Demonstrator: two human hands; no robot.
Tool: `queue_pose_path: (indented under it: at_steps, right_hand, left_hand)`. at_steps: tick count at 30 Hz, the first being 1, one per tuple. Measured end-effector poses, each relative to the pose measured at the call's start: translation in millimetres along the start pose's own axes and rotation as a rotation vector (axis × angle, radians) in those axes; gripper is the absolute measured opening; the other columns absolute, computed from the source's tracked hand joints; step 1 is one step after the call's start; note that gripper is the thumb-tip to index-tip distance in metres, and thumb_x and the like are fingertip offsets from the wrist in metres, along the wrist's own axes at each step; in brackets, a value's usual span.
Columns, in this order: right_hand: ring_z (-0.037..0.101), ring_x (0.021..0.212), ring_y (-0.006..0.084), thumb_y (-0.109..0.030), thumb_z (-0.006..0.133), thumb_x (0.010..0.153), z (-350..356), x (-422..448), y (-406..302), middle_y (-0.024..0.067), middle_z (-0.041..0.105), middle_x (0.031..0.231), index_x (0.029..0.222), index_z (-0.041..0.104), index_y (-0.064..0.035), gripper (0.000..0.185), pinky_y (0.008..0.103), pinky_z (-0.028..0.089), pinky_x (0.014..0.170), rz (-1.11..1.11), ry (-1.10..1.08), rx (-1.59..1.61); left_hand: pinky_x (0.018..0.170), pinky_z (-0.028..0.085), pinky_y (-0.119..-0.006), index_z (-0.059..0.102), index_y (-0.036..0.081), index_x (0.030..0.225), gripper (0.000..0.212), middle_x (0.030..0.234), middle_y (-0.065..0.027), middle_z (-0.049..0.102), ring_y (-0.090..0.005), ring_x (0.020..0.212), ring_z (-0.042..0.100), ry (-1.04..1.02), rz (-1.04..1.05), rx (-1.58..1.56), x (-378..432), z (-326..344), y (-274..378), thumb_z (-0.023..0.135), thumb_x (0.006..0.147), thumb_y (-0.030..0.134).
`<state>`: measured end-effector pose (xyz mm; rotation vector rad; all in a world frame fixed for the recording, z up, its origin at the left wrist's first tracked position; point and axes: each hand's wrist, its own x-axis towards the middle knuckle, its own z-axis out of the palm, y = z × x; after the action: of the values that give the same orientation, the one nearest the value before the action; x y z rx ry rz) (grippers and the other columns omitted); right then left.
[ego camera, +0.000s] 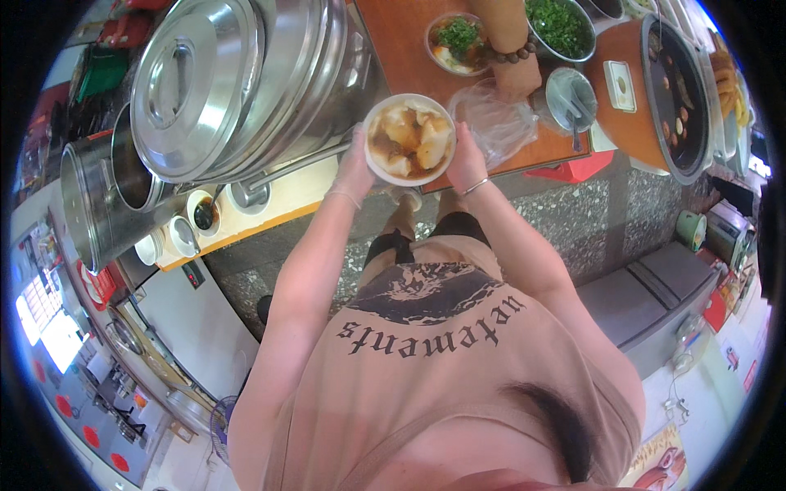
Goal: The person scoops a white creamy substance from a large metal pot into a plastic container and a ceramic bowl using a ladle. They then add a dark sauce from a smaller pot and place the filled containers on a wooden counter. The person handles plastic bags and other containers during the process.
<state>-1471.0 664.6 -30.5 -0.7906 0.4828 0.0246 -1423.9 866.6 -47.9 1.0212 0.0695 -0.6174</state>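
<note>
A round white bowl (410,181) is held level between my two hands, over the gap by the counter edge. Soft white pieces, which look like tofu pudding (410,138), sit in it under brown sauce. My left hand (357,164), in a thin clear glove, grips the bowl's left side. On the right side of the bowl is my right hand (468,161), with a metal bangle at the wrist. Just beyond it, a clear plastic bag (496,119) lies on the brown tabletop (405,37), partly beneath another person's hand (517,78) wearing a bead bracelet.
A large lidded steel pot (202,92) stands at left, with a long handle reaching towards my left hand. A bowl topped with chopped greens (457,38), a bowl of chopped greens (559,27), a metal cup (571,101) and an orange pot (614,92) occupy the right.
</note>
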Motion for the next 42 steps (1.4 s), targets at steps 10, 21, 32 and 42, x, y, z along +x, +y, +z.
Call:
queue_pose_path:
  at_steps: [10, 21, 32, 42]
  right_hand:
    - [0.054, 0.112, 0.0213, -0.041, 0.041, 0.097, -52, 33, 27, 0.0121, 0.055, 0.122, 0.121, 0.051, 0.0019, 0.050, 0.0339, 0.042, 0.095, -0.056, 0.144, -0.057]
    - [0.049, 0.118, 0.0237, -0.038, 0.039, 0.097, -34, 28, 8, 0.0133, 0.051, 0.129, 0.129, 0.043, 0.0020, 0.051, 0.0358, 0.038, 0.101, -0.196, 0.173, -0.044]
    - [0.058, 0.101, 0.0243, -0.023, 0.053, 0.090, 9, -36, -95, 0.0167, 0.058, 0.115, 0.112, 0.057, 0.0008, 0.033, 0.0363, 0.045, 0.088, -0.347, 0.305, -0.970]
    - [0.036, 0.128, 0.0385, -0.024, 0.051, 0.088, 26, 133, -135, 0.0246, 0.035, 0.140, 0.134, 0.040, -0.0024, 0.052, 0.0418, 0.030, 0.106, -0.731, 0.244, -1.507]
  left_hand:
    - [0.099, 0.038, -0.031, 0.046, -0.004, 0.126, 0.054, 0.124, -0.0159, 0.053, -0.0221, 0.114, 0.052, 0.102, -0.099, -0.047, 10, 11, 10, 0.031, 0.099, 0.041]
    - [0.095, 0.042, -0.032, 0.044, -0.003, 0.128, 0.050, 0.124, -0.0156, 0.054, -0.0239, 0.113, 0.053, 0.087, 0.040, 0.167, 28, 21, 14, 0.034, 0.099, 0.038]
    - [0.091, 0.040, -0.037, 0.058, -0.002, 0.110, 0.046, 0.108, -0.0218, 0.058, -0.0291, 0.105, 0.054, 0.349, 0.455, 0.645, 30, 22, 32, 0.049, 0.090, 0.039]
    - [0.078, 0.043, -0.043, 0.057, -0.001, 0.091, 0.027, 0.090, -0.0215, 0.059, -0.0373, 0.087, 0.056, 0.331, 0.472, 0.864, 24, 107, 47, 0.054, 0.088, 0.025]
